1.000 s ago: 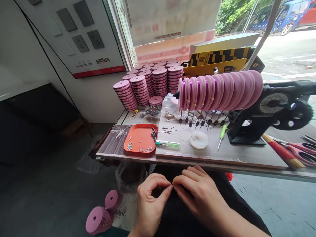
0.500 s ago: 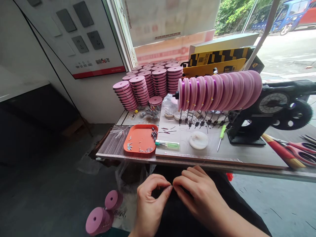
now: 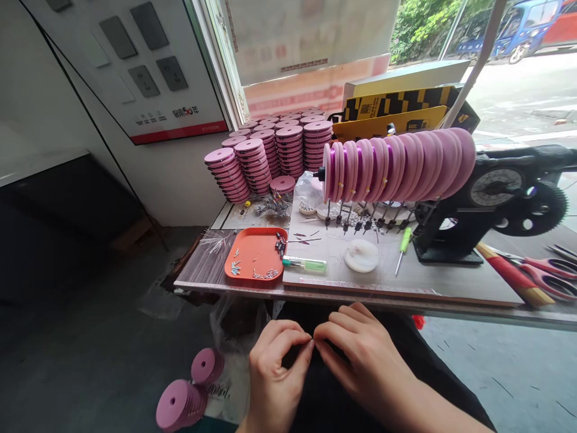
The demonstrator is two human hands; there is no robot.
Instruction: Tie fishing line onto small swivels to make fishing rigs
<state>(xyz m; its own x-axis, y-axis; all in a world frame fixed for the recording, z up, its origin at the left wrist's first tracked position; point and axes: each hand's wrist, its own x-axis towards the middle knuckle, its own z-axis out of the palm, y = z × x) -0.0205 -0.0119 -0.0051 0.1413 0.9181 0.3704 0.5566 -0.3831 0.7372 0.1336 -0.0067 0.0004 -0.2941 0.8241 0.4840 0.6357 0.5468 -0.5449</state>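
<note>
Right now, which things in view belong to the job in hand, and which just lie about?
Likely part of it:
left hand and right hand, pinched close together; anything between is too small to tell
orange tray, nearby, with small parts

Seemingly lying about:
scissors
yellow-and-black box
loose dark strands

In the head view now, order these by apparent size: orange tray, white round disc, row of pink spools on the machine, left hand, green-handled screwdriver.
Largest to smallest:
1. Row of pink spools
2. Left hand, enlarged by nearness to the camera
3. Orange tray
4. White round disc
5. Green-handled screwdriver
</note>
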